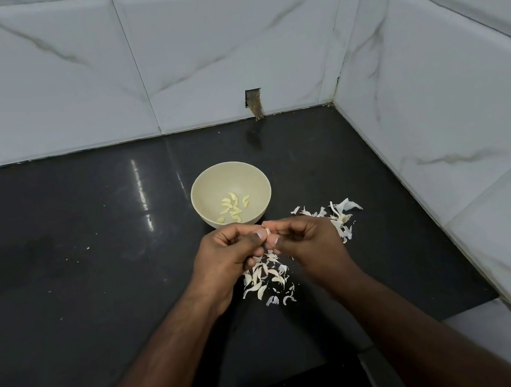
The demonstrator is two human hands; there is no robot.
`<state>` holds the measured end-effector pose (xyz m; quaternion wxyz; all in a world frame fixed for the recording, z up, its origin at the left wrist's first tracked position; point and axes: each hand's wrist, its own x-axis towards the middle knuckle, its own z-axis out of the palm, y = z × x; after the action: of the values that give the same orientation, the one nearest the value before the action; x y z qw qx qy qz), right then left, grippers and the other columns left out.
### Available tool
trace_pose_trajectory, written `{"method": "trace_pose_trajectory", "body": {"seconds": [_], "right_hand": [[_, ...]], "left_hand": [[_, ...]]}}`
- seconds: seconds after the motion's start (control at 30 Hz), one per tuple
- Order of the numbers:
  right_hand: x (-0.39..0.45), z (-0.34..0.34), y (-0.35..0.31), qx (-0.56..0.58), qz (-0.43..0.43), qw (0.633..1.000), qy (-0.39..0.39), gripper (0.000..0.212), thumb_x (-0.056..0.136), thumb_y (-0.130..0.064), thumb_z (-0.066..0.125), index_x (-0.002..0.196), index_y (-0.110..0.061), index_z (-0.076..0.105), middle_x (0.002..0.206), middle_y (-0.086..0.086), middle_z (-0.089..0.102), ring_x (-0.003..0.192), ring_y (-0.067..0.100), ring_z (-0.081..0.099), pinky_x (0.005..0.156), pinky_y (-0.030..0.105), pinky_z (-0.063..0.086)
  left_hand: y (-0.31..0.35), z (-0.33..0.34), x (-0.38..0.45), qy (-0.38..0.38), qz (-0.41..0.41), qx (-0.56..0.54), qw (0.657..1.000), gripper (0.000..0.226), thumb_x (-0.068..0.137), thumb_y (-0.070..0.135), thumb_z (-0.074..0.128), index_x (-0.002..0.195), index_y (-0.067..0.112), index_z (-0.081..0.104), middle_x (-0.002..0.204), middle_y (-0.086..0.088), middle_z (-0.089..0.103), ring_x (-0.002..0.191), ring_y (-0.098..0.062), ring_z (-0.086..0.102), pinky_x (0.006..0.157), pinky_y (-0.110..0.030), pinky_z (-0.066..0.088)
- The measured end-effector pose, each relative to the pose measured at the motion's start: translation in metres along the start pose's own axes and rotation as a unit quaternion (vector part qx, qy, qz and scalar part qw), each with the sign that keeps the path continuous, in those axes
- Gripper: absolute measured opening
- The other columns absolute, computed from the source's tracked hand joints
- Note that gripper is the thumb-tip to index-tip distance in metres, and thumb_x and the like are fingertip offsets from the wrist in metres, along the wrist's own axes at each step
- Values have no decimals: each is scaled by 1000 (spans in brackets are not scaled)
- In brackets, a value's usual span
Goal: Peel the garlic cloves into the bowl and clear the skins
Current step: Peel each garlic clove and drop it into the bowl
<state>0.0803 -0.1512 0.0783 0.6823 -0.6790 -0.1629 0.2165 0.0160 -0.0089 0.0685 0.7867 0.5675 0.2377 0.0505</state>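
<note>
Wall: pale marble-look tiles [221, 45] run across the back and down the right side, meeting in a corner at the far right.
Counter: a glossy black worktop [68, 243] carries everything, with a streak of light reflected left of centre.
Left hand: the left hand [223, 253] is up over the counter just in front of the bowl, fingers curled in, thumb and fingertips pinching one side of a garlic clove.
Right hand: the right hand [306, 239] meets it knuckle to knuckle, fingers curled too, pinching the same clove from the other side.
Bowl: a cream bowl [205, 185] sits just beyond the hands, upright on the counter.
Skins under the hands: a loose scatter of papery white skins [267, 280] lies on the counter directly below and between the wrists.
Skins to the right: a second heap of skins [339, 212] lies right of the bowl, partly hidden by the right hand.
Peeled cloves: a handful of yellowish peeled cloves [232, 207] lies in the bottom of the bowl.
Garlic clove: the garlic clove [267, 233] shows only as a small pale sliver between the fingertips of both hands; how much skin is on it, I cannot tell.
</note>
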Motion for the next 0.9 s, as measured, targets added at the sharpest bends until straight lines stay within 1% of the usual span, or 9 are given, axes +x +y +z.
{"method": "trace_pose_trajectory", "body": {"seconds": [0.1, 0.2, 0.33, 0.4, 0.5, 0.57, 0.63, 0.73, 0.9], "right_hand": [[1, 0, 1, 18, 16, 1000, 12, 22, 87, 7, 68, 108, 0, 74, 87, 8, 78, 79, 10, 72, 71, 20, 55], [3, -2, 1, 10, 22, 999, 33, 19, 86, 7, 70, 104, 3, 74, 81, 15, 75, 69, 13, 69, 66, 22, 56], [5, -3, 1, 4, 38, 999, 36, 12, 87, 4, 71, 97, -1, 75, 70, 11, 72, 60, 10, 65, 60, 19, 52], [6, -3, -1, 12, 52, 998, 26, 11, 88, 3, 69, 94, -4, 75, 70, 13, 71, 63, 14, 65, 60, 19, 52], [7, -3, -3, 32, 71, 997, 17, 10, 91, -2, 68, 90, -6, 77, 75, 21, 70, 69, 21, 63, 60, 20, 52], [8, -3, -4, 36, 76, 996, 20, 8, 90, -3, 69, 87, -6, 77, 76, 23, 70, 69, 23, 62, 59, 22, 51], [9, -4, -6, 46, 84, 995, 19, 6, 89, -1, 69, 89, -3, 75, 74, 20, 71, 67, 20, 63, 60, 22, 52], [9, -7, -6, 69, 95, 993, 7, 8, 89, 1, 68, 96, 1, 72, 76, 18, 72, 67, 17, 66, 63, 21, 55], [8, -7, -7, 71, 90, 993, -3, 10, 89, 4, 67, 98, 3, 71, 77, 20, 72, 65, 17, 66, 60, 19, 53]], "left_hand": [[-3, 0, 2, 0, 19, 12, 1000, 6, 88, 9, 73, 90, 5, 77, 71, -13, 65, 60, -14, 52, 58, -24, 44], [-5, -1, 1, -17, 45, 30, 998, 8, 88, 5, 71, 92, 7, 78, 78, -15, 71, 69, -14, 59, 61, -21, 47], [-4, -3, 1, -36, 72, 94, 992, 16, 90, -2, 68, 95, 10, 77, 80, -10, 76, 75, -13, 67, 65, -20, 52], [-2, -3, 1, -21, 82, 118, 989, 15, 88, 0, 71, 93, 12, 78, 81, -11, 77, 75, -15, 70, 68, -26, 55], [-3, -4, 1, 3, 100, 150, 984, 16, 85, 6, 78, 87, 21, 80, 79, -9, 76, 73, -17, 71, 77, -40, 58], [-5, -4, 2, 13, 109, 173, 979, 18, 83, 9, 80, 84, 27, 81, 77, -7, 76, 71, -18, 70, 78, -45, 59], [-5, -5, 2, 13, 114, 184, 976, 18, 83, 11, 81, 84, 29, 81, 77, -7, 76, 72, -20, 70, 79, -48, 58], [-3, -6, 2, 10, 116, 180, 977, 14, 82, 11, 81, 85, 24, 81, 78, -8, 76, 72, -21, 70, 79, -49, 58], [-3, -6, 2, 11, 119, 180, 976, 13, 83, 11, 81, 85, 24, 80, 79, -10, 75, 82, -38, 72, 82, -55, 59]]}}
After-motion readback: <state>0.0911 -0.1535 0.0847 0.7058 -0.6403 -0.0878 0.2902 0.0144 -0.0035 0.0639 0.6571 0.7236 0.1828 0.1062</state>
